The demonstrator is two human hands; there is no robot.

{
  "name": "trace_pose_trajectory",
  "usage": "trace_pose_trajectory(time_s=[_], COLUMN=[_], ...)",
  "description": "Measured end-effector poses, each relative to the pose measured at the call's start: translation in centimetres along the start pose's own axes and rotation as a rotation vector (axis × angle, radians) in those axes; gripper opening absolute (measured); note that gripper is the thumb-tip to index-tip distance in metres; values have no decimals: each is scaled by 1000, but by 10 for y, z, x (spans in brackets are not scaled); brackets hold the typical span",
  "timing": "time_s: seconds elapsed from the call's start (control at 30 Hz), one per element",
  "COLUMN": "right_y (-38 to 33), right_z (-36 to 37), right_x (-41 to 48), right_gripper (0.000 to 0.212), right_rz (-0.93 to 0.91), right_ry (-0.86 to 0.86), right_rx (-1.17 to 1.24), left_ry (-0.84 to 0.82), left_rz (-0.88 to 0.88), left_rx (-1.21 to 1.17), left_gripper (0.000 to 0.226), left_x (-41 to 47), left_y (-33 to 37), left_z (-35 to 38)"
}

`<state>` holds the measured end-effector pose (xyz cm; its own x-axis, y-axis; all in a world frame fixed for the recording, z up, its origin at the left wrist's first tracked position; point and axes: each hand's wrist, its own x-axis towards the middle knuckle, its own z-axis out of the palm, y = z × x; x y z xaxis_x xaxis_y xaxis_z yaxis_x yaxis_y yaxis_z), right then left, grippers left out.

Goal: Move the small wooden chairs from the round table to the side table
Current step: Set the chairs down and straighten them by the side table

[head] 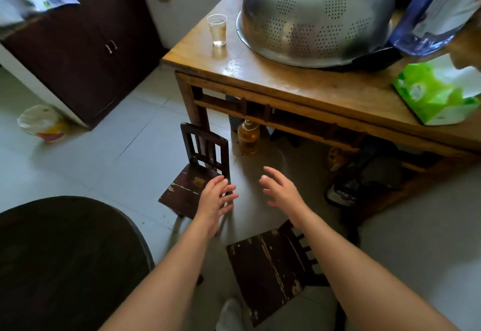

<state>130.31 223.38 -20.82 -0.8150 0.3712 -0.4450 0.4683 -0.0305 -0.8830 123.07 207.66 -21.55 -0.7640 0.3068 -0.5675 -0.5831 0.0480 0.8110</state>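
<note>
Two small dark wooden chairs stand on the tiled floor. One chair [194, 174] sits upright next to the leg of the light wooden side table [299, 83], its back toward the table. The second chair [270, 265] stands nearer me, below my arms, its slatted back to the right. My left hand [216, 200] hovers over the right edge of the first chair's seat, fingers spread, holding nothing. My right hand [281, 190] is open in the air over bare floor, apart from both chairs. The dark round table [65, 260] fills the lower left.
On the side table stand an upturned metal colander [317, 15], a plastic cup [217, 29], a green tissue pack [437, 93] and a blue bottle [437, 7]. An oil bottle [248, 135] and bags sit under it. A dark cabinet [86, 52] and a bucket [43, 122] stand left.
</note>
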Motion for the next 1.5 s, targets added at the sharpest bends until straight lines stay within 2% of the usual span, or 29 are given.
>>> trace_pose_trajectory(time_s=[0.3, 0.67, 0.93, 1.13, 1.33, 1.5], right_y=[23, 95, 153, 200, 245, 279], right_z=[-18, -82, -134, -149, -146, -134], right_x=[-24, -78, -104, -100, -59, -23], right_gripper=[49, 49, 46, 51, 66, 80], right_rz=[110, 266, 293, 251, 276, 314], right_ry=[160, 322, 280, 276, 232, 121], right_rx=[68, 162, 183, 128, 59, -102], left_ry=[-183, -270, -256, -216, -115, -56], left_rz=[-21, -149, -142, -178, -222, -280], left_rx=[99, 182, 242, 298, 302, 290], left_gripper=[30, 29, 41, 49, 60, 61], left_x=[2, -18, -43, -37, 11, 56], left_y=[-2, -72, -131, -175, -216, -242], left_z=[19, 77, 140, 174, 192, 208])
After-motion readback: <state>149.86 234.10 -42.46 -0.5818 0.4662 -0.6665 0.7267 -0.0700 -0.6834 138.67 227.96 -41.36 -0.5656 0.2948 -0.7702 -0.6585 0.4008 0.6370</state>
